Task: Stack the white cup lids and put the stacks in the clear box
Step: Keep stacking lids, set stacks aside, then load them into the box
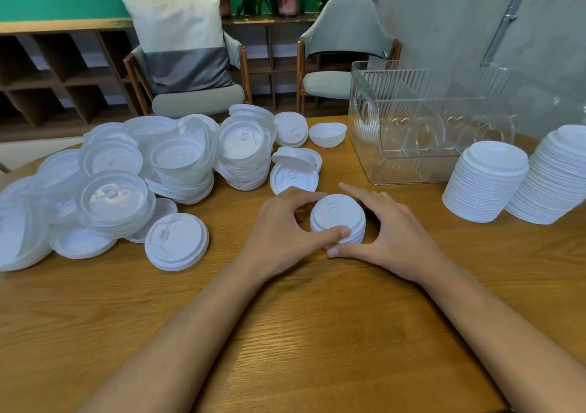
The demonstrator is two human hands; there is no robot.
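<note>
Far to the left of the clear box (412, 120), the loose lids (126, 184) lie in a slumped heap, some dome up and some upside down. They are thin, glossy white plastic with a raised rim and a small moulded sip flap. One lone lid (176, 245) sits at the heap's near edge, flat on the wooden table (285, 333).

Closer to the box, in front of its left corner, my left hand (279, 232) curls round the small stack (336, 216), thumb pressed on the near rim and fingers hooked behind. The stack is only a few lids high and stands on the table, so I judge I am squaring its edges to make the rims nest. My right hand (387, 232) cups its other side, thumb low at the base, fingers bent round the back, index stretched out.

The box itself is ribbed, see-through and hard-walled, with a handle cut-out; I see no lids in it. Just right of the box, two tall stacks (485, 184) stand tightly nested, their rims making fine ridges, likely ready to go in.
</note>
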